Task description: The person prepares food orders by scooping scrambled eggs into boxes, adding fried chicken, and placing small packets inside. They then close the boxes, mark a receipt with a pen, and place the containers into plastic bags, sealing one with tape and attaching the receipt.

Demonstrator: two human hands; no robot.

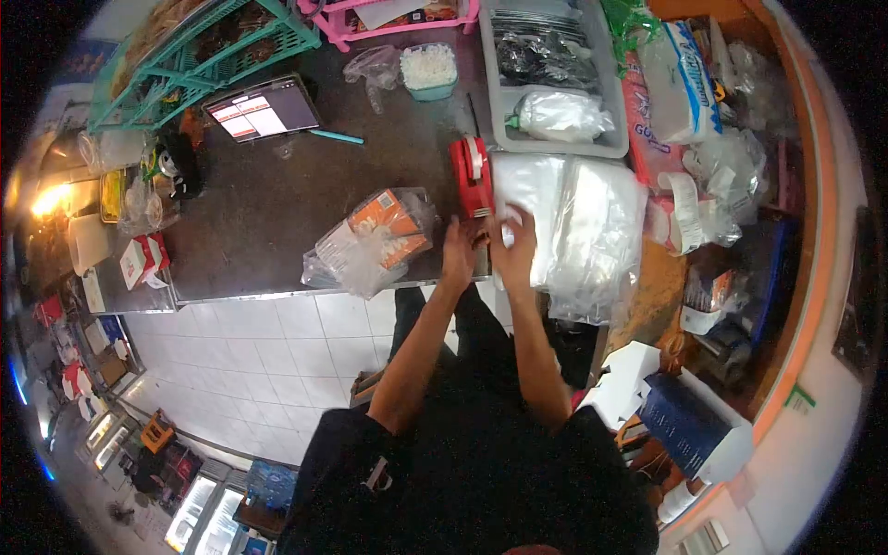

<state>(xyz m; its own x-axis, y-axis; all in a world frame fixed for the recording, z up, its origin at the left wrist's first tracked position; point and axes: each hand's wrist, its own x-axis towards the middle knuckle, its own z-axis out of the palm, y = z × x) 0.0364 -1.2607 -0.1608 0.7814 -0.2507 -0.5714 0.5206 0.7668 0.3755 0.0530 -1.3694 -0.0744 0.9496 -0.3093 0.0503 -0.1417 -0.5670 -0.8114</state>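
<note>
At the front edge of the dark table, my left hand (460, 248) and my right hand (514, 242) are close together, just below a red tape dispenser (474, 176). The fingers of both hands are bent toward each other, and whatever lies between them is too small to make out. My right hand is over the left edge of a stack of clear plastic bags (587, 217). To the left of my left hand lies a clear plastic bag holding an orange and white packet (387, 225).
A tablet (262, 111) leans at the back left, beside a blue pen (336, 137). Behind the bags stands a clear bin (606, 139) of packaging. A teal tub (430, 91) with white contents is near pink and green racks. Plastic packs (683, 83) crowd the right.
</note>
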